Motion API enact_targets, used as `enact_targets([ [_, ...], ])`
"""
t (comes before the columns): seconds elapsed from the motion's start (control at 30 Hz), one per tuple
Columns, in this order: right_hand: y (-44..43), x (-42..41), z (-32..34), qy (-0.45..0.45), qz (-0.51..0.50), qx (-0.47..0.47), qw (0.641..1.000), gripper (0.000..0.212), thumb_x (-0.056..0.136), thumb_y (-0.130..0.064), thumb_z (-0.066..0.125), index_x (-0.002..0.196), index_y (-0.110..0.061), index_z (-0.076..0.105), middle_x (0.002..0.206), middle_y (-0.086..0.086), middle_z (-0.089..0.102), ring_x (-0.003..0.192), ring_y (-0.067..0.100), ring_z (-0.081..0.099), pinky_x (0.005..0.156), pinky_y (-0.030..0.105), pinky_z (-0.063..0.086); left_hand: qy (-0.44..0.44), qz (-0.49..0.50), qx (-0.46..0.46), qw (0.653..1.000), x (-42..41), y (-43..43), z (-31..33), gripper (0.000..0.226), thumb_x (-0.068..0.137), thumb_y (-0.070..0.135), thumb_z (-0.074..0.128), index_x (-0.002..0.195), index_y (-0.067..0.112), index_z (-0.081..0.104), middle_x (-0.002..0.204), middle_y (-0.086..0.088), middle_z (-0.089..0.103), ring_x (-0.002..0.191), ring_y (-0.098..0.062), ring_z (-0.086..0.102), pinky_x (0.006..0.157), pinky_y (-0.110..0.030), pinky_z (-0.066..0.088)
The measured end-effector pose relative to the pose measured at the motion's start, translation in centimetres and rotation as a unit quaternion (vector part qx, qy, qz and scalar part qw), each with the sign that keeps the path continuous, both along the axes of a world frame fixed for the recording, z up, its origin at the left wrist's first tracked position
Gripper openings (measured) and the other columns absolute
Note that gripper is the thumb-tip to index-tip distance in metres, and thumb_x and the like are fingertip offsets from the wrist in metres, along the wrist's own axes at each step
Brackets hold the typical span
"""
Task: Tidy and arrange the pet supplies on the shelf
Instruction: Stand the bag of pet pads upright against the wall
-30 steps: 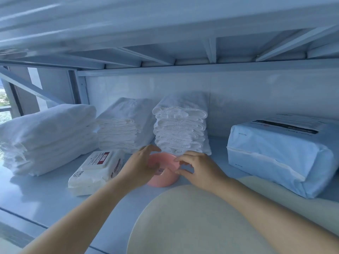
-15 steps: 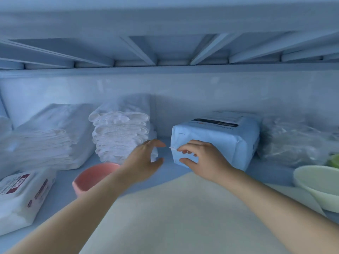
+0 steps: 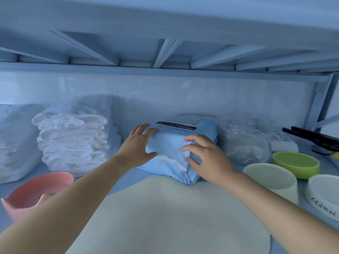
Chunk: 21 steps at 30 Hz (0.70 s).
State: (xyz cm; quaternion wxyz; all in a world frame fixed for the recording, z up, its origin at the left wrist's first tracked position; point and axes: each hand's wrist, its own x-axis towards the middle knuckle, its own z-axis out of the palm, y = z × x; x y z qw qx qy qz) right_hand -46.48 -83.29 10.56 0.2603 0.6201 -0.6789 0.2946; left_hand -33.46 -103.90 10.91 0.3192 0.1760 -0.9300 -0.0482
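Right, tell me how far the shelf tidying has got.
Looks done: the folded white stacks sit in neat piles at the back left. In hand: the left hand and right hand both grip the blue pack, which lies askew. Left to do, probably: the pink bowl, green bowl, cream bowl and crumpled clear bag stand scattered.

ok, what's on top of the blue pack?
A white printed label with a black band, flat on the blue pack. The left hand curls over the top left edge, covering that bit. Nothing else stacked there. The right hand grips the near corner.
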Motion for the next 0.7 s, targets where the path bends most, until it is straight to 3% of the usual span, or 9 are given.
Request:
enact_targets([
  [0.23, 0.0, -0.6, -2.4, 0.018, 0.01, -0.029, 0.999, 0.035, 0.069, -0.013, 0.079, 0.102, -0.012, 0.069, 0.126, 0.01, 0.054, 0.119, 0.028, 0.05, 0.097, 0.04, 0.045, 0.017, -0.005, 0.001, 1.0, 0.3, 0.1, -2.2, 0.088, 0.071, 0.034, 0.072, 0.143, 0.032, 0.022, 0.149, 0.008, 0.022, 0.141, -0.017, 0.009, 0.107, -0.033, 0.03],
  [0.4, 0.0, -0.3, -5.7, 0.002, 0.023, -0.055, 0.998, 0.029, 0.085, -0.014, 0.064, 0.113, -0.019, 0.062, 0.148, 0.006, 0.035, 0.141, 0.022, 0.025, 0.105, 0.035, 0.036, 0.078, 0.022, 0.006, 0.997, -0.2, 1.6, -3.8, 0.089, 0.07, 0.031, 0.074, 0.143, 0.03, 0.024, 0.15, 0.008, 0.019, 0.142, -0.017, 0.007, 0.102, -0.029, 0.03],
  [0.7, 0.3, -0.8, -5.5, 0.017, 0.03, -0.05, 0.998, 0.028, 0.086, -0.018, 0.061, 0.114, -0.021, 0.06, 0.151, 0.003, 0.029, 0.143, 0.016, 0.017, 0.105, 0.031, 0.035, 0.085, 0.023, -0.012, 0.996, -0.1, 1.7, -4.0, 0.091, 0.068, 0.029, 0.075, 0.144, 0.031, 0.024, 0.151, 0.008, 0.02, 0.142, -0.021, 0.01, 0.102, -0.03, 0.031],
])
